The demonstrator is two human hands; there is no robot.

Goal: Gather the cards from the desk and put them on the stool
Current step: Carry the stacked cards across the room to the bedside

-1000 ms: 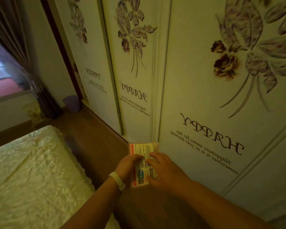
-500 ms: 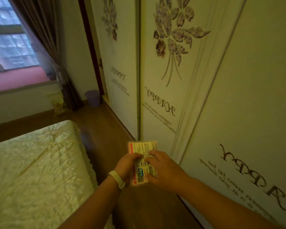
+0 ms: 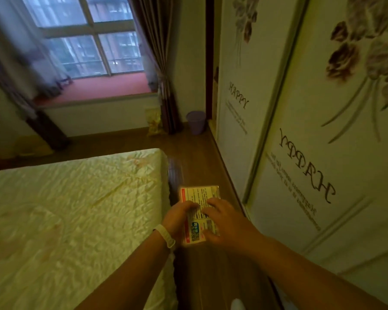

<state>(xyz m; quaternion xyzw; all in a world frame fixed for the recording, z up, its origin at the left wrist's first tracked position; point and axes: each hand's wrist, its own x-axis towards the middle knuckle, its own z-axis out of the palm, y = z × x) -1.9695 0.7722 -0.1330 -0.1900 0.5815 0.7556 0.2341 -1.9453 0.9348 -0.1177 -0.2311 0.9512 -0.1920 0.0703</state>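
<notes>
A stack of cards, pale with a red edge strip and small printed text, is held in front of me over the wooden floor. My left hand, with a white wristband, grips the stack's left edge. My right hand holds its right side, fingers lying across the top card's face. Both hands cover the middle of the stack. No desk or stool is in view.
A bed with a shiny cream cover fills the left. Sliding wardrobe doors with flower prints line the right. A narrow strip of wooden floor runs between them toward a purple bin, a curtain and a window.
The view has swung left, from the wardrobe doors toward the window and the bed. Both hands have kept the same hold on the cards in front of me.
</notes>
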